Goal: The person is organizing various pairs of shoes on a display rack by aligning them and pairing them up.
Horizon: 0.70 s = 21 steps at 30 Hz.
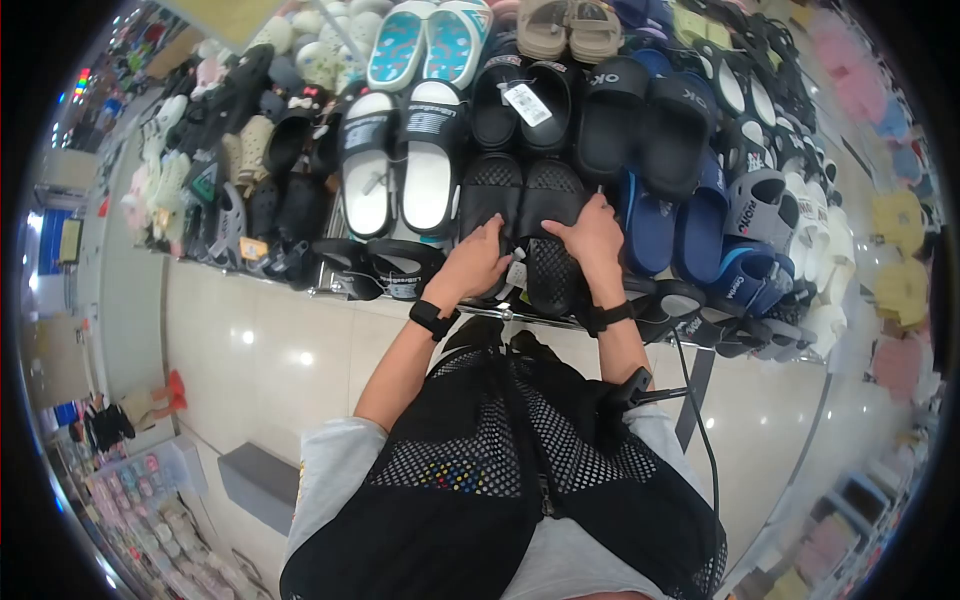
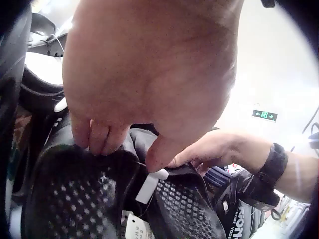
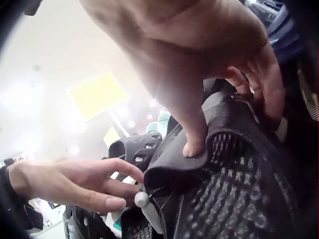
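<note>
Two black slippers with textured footbeds lie side by side in front of me, the left slipper (image 1: pixel 491 182) and the right slipper (image 1: pixel 552 272). My right hand (image 1: pixel 592 240) grips the right slipper by its strap (image 3: pixel 172 167), thumb on top and fingers down the outer side. On the left slipper rests my left hand (image 1: pixel 472 264), its fingers (image 2: pixel 102 139) loosely bent at the strap edge and its thumb near the gap between the pair. A white tag fastener (image 2: pixel 148 186) and a printed paper tag (image 2: pixel 133 228) hang in that gap.
White-soled slides (image 1: pixel 428 170) stand to the left, dark blue slippers (image 1: pixel 652 225) to the right. Behind are black "OK" slides (image 1: pixel 612 115) and a pair with a white tag (image 1: pixel 527 104). A metal rail (image 1: pixel 510 314) edges the display. A cable (image 1: pixel 704 425) hangs at my right side.
</note>
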Available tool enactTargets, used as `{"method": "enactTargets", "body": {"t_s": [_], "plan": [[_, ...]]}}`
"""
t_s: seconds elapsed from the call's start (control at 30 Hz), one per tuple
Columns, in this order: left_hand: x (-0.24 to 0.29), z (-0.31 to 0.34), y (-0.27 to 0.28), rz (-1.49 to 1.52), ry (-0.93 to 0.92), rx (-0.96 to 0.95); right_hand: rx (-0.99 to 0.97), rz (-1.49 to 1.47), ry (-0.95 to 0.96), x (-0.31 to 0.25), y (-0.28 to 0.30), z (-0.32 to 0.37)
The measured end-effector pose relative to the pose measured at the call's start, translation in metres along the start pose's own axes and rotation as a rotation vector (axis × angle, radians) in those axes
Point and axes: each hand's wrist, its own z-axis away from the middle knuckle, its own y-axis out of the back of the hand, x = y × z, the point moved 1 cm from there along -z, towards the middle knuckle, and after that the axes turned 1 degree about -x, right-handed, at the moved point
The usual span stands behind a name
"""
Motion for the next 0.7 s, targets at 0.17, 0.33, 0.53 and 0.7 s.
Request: {"method": "enactTargets", "body": {"t_s": [0.17, 0.33, 0.53, 0.7], "plan": [[0.014, 0.013, 0.002, 0.006, -0.041, 0.136, -0.072, -0.021, 0.037, 0.005, 0.019, 0.009], [0.021, 0.027, 0.039, 0.029, -0.04, 0.196, -0.134, -0.04, 0.014, 0.003, 0.033, 0.014], [-0.024, 0.054, 0.143, 0.079, 0.149, 0.657, 0.107, -0.112, 0.127, -0.04, 0.058, 0.019], [-0.162, 0.021, 0.201, 0.157, 0.498, 0.609, -0.094, -0.573, 0.221, -0.119, 0.028, -0.026]]}}
